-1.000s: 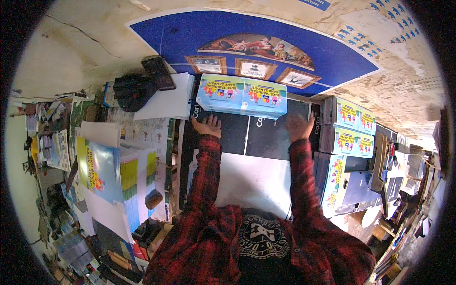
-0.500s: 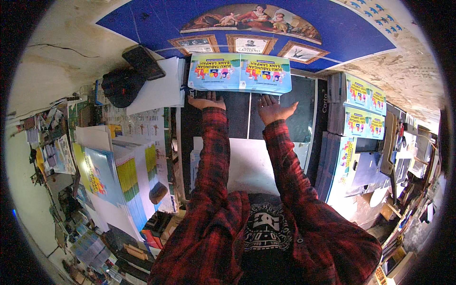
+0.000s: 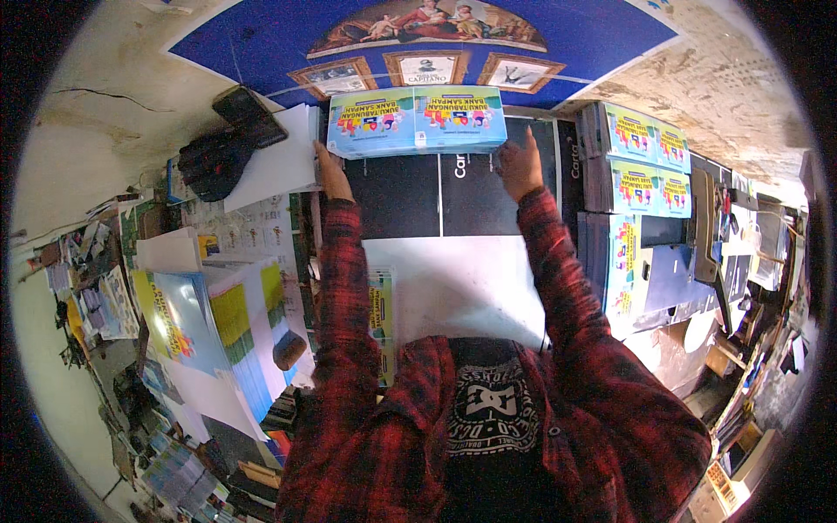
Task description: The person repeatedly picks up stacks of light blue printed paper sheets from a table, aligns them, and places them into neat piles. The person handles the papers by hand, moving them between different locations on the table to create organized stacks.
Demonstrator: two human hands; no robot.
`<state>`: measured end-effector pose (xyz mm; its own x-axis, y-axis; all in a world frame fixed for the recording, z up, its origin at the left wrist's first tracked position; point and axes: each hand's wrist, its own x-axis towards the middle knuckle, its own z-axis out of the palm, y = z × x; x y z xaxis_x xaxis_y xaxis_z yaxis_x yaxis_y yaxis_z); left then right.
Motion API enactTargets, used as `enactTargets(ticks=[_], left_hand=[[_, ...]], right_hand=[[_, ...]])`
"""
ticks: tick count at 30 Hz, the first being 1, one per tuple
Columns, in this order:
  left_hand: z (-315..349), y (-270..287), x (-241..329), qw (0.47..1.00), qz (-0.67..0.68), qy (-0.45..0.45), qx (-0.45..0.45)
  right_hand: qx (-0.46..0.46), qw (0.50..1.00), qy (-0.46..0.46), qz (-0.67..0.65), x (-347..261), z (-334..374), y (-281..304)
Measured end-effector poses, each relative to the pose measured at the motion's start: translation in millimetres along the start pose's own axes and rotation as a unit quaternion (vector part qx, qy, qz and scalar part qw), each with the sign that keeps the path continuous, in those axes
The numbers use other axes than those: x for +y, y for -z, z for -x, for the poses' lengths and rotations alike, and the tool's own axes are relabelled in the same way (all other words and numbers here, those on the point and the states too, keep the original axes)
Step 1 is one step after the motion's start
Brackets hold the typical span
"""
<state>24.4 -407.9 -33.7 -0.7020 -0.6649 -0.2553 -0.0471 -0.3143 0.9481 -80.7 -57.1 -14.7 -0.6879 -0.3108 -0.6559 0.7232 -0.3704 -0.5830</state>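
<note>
Bracketing light-blue-and-yellow rectangular printed-paper stack (image 3: 417, 131) on flat black surface (image 3: 397, 196) w/ outstretched bare L hand (image 3: 334, 177) at L end & part-curled bare R hand (image 3: 521, 166) at R (grip unclear), poss. risking skew if pushing unevenly.

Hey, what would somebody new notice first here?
Likely the big blue poster across the top, with its arched painting. Just below it, a bright blue-and-yellow stack of printed sheets lies between the left hand and right hand, and similar stacks line the right side.
</note>
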Motion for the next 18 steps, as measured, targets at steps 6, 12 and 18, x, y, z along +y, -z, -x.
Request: enactTargets(ticks=[6,12,18], left_hand=[[-11.0,2.6,54.7,0.975,-0.122,0.188,-0.006],[-4.4,-24.1,76.9,0.955,-0.177,0.237,-0.036],[-20.9,8.9,63.2,0.867,-0.494,0.028,-0.056]], right_hand=[[-0.046,0.990,-0.021,0.133,-49.5,39.9,-67.9],[-0.093,0.992,0.052,0.066,-45.7,25.0,-66.8],[0.006,0.880,0.244,0.409,-32.7,28.6,-27.8]])
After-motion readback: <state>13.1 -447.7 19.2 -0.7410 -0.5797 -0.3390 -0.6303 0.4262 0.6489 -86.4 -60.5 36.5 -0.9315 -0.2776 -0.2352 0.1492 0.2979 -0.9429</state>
